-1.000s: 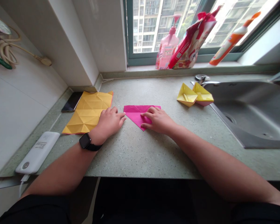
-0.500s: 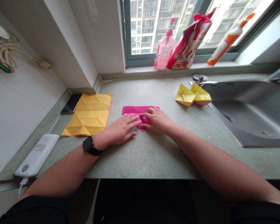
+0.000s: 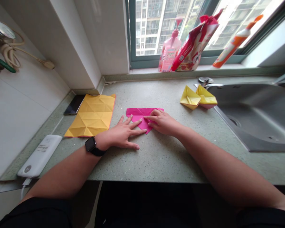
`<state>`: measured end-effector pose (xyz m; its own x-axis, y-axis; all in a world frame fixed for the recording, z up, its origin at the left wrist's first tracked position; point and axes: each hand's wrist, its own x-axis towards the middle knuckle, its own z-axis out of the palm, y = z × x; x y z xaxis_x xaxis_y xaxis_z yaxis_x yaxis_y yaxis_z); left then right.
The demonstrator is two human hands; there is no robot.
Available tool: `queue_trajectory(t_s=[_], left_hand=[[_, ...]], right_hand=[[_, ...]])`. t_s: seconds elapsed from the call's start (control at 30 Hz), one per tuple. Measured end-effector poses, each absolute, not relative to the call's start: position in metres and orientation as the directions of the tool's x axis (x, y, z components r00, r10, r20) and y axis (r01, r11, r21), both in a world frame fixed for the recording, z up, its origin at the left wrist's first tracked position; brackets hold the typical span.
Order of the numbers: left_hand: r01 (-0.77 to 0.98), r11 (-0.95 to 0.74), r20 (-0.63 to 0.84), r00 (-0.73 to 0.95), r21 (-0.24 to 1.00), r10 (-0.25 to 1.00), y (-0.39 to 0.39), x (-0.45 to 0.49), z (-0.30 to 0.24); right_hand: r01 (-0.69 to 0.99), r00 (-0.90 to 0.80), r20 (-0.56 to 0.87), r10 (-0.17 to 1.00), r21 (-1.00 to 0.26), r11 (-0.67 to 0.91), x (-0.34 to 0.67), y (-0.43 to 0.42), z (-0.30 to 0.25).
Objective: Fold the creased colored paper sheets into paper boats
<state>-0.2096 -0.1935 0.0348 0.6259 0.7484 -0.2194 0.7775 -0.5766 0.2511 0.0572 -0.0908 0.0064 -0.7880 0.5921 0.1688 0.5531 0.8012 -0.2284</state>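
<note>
On counter: folded paper centre, paper sheet left, phone at its far-left edge, power bank front-left; paper boats right, beside sink; bag behind, on sill

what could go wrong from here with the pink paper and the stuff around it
The left hand, fingers spread, and the right hand are both on the folded pink paper; uneven pressure might shift it or put a crease off line.

One yellow folded paper boat sits at the corner of the sink, so a bump might tip it in.

The smartwatch is close to the creased yellow sheet and could brush it.
</note>
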Motion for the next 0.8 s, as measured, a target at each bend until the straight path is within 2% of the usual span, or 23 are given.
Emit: queue_trajectory(t_s=[0.3, 0.6, 0.8], left_hand=[[0.771, -0.584, -0.177, 0.631, 0.254, 0.756, -0.194, -0.21, 0.034], [0.729, -0.662, 0.03, 0.668, 0.173, 0.744, -0.198, -0.199, 0.033], [0.742, -0.656, 0.118, 0.646, 0.138, 0.754, -0.195, -0.2, 0.034]], right_hand=[[0.56, -0.777, 0.206, 0.595, -0.205, 0.802, 0.056, -0.089, 0.002], [0.55, -0.783, 0.241, 0.573, -0.16, 0.82, 0.059, -0.086, -0.001], [0.588, -0.762, 0.241, 0.601, -0.129, 0.798, 0.062, -0.087, 0.005]])
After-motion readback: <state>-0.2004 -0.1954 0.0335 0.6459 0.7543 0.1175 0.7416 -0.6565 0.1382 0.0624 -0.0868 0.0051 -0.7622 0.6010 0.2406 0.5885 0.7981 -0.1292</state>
